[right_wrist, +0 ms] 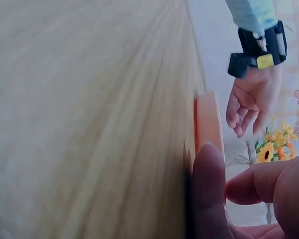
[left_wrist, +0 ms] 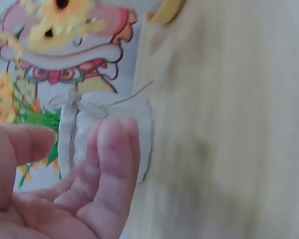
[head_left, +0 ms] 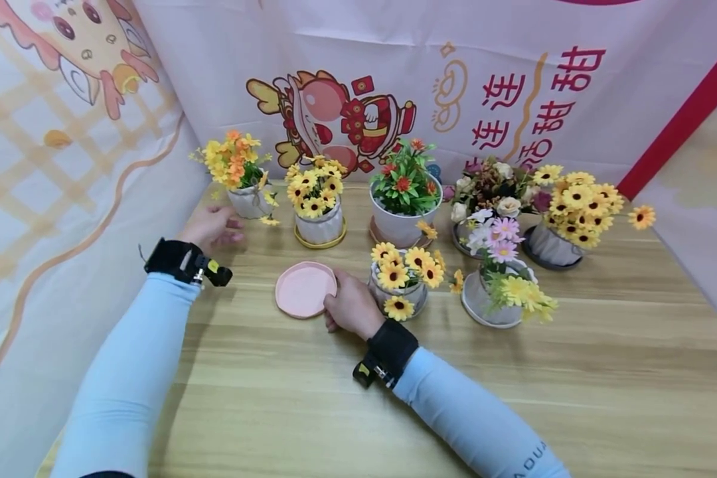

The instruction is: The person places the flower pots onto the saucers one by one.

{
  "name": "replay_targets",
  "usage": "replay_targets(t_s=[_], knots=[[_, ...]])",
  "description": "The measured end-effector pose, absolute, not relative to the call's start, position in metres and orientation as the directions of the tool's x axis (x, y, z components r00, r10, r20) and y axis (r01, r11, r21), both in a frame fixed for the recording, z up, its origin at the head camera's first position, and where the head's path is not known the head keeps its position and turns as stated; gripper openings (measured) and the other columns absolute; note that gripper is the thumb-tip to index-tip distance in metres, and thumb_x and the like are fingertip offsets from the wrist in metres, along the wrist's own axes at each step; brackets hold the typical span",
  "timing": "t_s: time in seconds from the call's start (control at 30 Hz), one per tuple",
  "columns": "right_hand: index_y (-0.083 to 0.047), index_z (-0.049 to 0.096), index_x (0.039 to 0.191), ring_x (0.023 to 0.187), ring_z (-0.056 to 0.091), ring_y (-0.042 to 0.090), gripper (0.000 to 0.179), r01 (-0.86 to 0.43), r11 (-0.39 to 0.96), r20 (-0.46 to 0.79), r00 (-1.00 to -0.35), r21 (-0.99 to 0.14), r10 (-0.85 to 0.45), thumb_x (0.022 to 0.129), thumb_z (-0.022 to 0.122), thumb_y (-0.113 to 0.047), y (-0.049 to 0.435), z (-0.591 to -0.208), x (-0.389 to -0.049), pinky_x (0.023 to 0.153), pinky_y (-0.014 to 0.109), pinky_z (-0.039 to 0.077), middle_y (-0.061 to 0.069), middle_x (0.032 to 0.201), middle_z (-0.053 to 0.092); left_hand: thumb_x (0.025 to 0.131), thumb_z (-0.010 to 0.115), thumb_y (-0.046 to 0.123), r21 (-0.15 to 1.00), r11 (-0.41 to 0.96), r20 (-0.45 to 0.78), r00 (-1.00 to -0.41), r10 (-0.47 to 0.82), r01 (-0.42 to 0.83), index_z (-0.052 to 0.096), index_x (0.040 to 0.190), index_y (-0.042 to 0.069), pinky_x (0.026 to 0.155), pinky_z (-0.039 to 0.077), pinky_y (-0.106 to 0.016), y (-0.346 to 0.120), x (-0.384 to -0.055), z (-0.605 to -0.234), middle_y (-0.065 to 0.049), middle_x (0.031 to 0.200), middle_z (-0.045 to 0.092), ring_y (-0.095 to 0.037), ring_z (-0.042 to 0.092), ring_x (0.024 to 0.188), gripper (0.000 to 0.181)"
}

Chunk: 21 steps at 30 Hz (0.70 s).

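My right hand (head_left: 354, 304) pinches the right edge of a pink saucer (head_left: 301, 289) on the table. In the right wrist view, thumb and finger meet at the saucer's rim (right_wrist: 209, 122). My left hand (head_left: 210, 227) is beside a pot of yellow and orange flowers (head_left: 249, 200) at the back left, its fingers loosely bent. In the left wrist view that white pot (left_wrist: 97, 129) stands just beyond the fingers, with a string tied round it; nothing is in the grasp. No saucer shows under this pot.
Behind are a sunflower pot (head_left: 319, 224) on a yellow saucer and a red-flowered pot (head_left: 403, 212). Another sunflower pot (head_left: 397, 282) stands close to my right hand. Further right are a pink-and-white flower pot (head_left: 492, 299), a rose pot (head_left: 504, 192) and another yellow-flowered pot (head_left: 552, 242).
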State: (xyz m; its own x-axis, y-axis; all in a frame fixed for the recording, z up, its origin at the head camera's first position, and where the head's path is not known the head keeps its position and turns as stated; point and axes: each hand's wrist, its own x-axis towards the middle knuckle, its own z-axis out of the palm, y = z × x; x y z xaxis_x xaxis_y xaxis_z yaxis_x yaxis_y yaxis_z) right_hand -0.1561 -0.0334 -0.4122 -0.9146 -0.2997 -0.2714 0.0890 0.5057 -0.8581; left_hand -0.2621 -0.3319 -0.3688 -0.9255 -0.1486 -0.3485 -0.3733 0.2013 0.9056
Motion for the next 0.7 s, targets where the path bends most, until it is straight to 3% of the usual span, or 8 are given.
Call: replay_targets(t_s=[0.17,0.27,0.5,0.7], knots=[[-0.005,0.032,0.153,0.046,0.063,0.017,0.061,0.096,0.504,-0.269,-0.921,-0.858,-0.283,0.097,0.055,-0.004,-0.031,-0.415,-0.157,0.042,0.029,0.054,0.008,0.060,0.064,0.104,0.042,0.024,0.907,0.137,-0.367,-0.907,-0.208,-0.398,0.012,0.157,0.002,0.088,0.056,-0.030,-0.335,-0.287,-0.360,-0.015,0.122,0.050,-0.013,0.067,0.078,0.064],[-0.005,0.032,0.153,0.045,0.062,0.017,0.062,0.099,0.497,-0.269,-0.920,-0.862,-0.284,0.096,0.055,-0.003,-0.031,-0.417,-0.157,0.042,0.029,0.054,0.009,0.059,0.064,0.105,0.042,0.020,0.892,0.132,-0.401,-0.891,-0.211,-0.432,0.012,0.157,0.002,0.088,0.057,-0.030,-0.336,-0.298,-0.356,-0.013,0.120,0.052,-0.013,0.068,0.078,0.063],[-0.005,0.032,0.154,0.044,0.061,0.017,0.062,0.086,0.497,-0.258,-0.922,-0.863,-0.288,0.096,0.055,-0.003,-0.033,-0.419,-0.158,0.041,0.029,0.053,0.008,0.057,0.063,0.103,0.042,0.006,0.896,0.085,-0.411,-0.886,-0.214,-0.436,0.020,0.155,0.001,0.081,0.059,-0.030,-0.338,-0.316,-0.359,0.000,0.078,0.067,-0.013,0.070,0.070,0.057],[-0.006,0.035,0.153,0.042,0.061,0.015,0.061,0.059,0.510,-0.235,-0.928,-0.858,-0.289,0.095,0.056,-0.003,-0.033,-0.418,-0.157,0.039,0.028,0.052,0.006,0.055,0.062,0.102,0.051,0.016,0.902,0.174,-0.360,-0.911,-0.200,-0.395,0.034,0.147,-0.003,0.073,0.061,-0.031,-0.342,-0.327,-0.359,-0.001,0.066,0.068,-0.012,0.070,0.064,0.052]])
